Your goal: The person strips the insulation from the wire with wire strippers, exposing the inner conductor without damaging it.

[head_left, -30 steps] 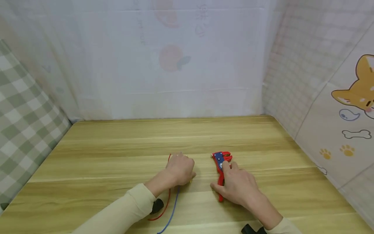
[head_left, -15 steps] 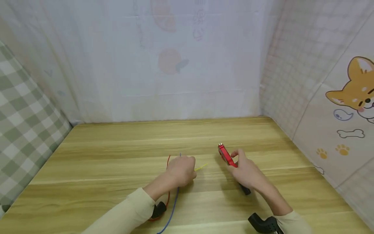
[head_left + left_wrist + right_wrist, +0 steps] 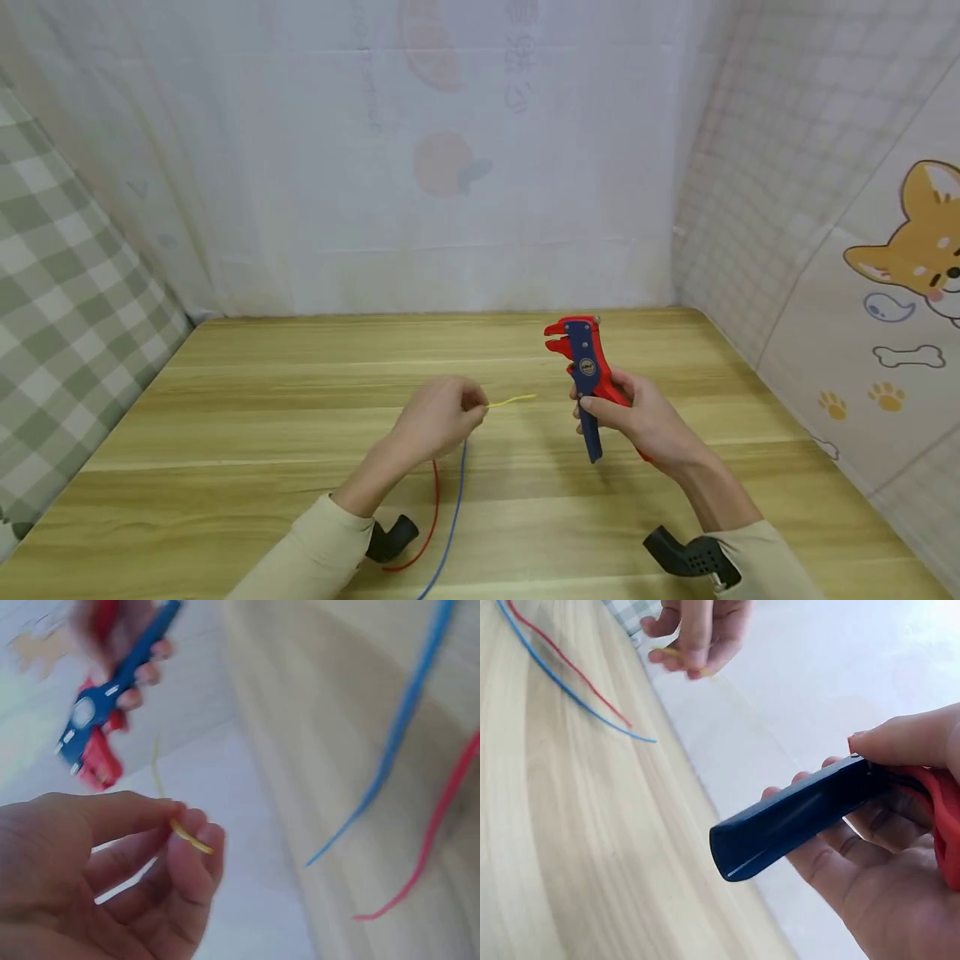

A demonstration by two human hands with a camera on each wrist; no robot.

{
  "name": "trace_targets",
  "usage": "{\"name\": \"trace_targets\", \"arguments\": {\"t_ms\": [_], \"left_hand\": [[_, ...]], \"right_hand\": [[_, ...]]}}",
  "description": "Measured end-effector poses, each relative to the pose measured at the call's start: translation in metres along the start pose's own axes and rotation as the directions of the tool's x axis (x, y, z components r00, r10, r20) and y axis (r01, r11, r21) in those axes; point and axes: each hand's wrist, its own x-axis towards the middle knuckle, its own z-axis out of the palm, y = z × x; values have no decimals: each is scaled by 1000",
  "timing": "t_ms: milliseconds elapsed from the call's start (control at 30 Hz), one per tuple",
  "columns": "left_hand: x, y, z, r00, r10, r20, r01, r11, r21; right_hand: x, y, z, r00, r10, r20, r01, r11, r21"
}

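My left hand (image 3: 442, 412) pinches a short yellow wire (image 3: 513, 400) between thumb and fingers above the table, its free end pointing right. In the left wrist view the wire's other end (image 3: 196, 841) pokes out past the fingertips. To the right, my right hand (image 3: 645, 417) grips a red and blue wire stripper (image 3: 587, 367), held up off the table with its split head toward the left. The stripper's blue handle (image 3: 795, 825) fills the middle of the right wrist view. A gap separates the yellow wire from the tool's head.
A blue wire (image 3: 452, 525) and a red wire (image 3: 433, 517) lie on the wooden table (image 3: 300, 383) beneath and in front of the left hand. Black wrist camera mounts (image 3: 686, 556) sit at both cuffs. Cloth walls (image 3: 315, 183) enclose the back and sides.
My right hand has picked the wire stripper up off the table and turned it upright, head to the left. The left hand has lifted the yellow wire.
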Motion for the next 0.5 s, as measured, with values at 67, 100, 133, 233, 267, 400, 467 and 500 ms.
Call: {"name": "trace_targets", "arguments": {"t_ms": [67,100,133,233,267,400,467,500], "left_hand": [[-3,0,-9,998,-6,-70,-1,995,-95],[-5,0,-14,995,-12,-99,-2,990,-139],[-7,0,-18,992,-13,-125,-10,984,-179],[-11,-2,-27,978,-11,-207,-39,970,-239],[-12,-3,-29,972,-8,-234,-51,968,-246],[-15,-8,-34,949,15,-315,-95,965,-243],[-15,-10,-36,943,34,-332,-116,966,-229],[-14,-10,-36,941,46,-337,-126,967,-222]], "right_hand": [[3,-3,2,999,-31,12,31,999,11],[4,-4,3,999,-50,20,49,999,17],[4,-6,3,996,-77,38,76,997,27],[7,-7,6,979,-166,119,155,983,93],[8,-7,7,970,-190,154,172,977,124],[10,-8,13,932,-239,271,186,960,208],[10,-9,14,925,-235,300,177,962,206],[10,-9,15,923,-231,309,175,964,199]]}}
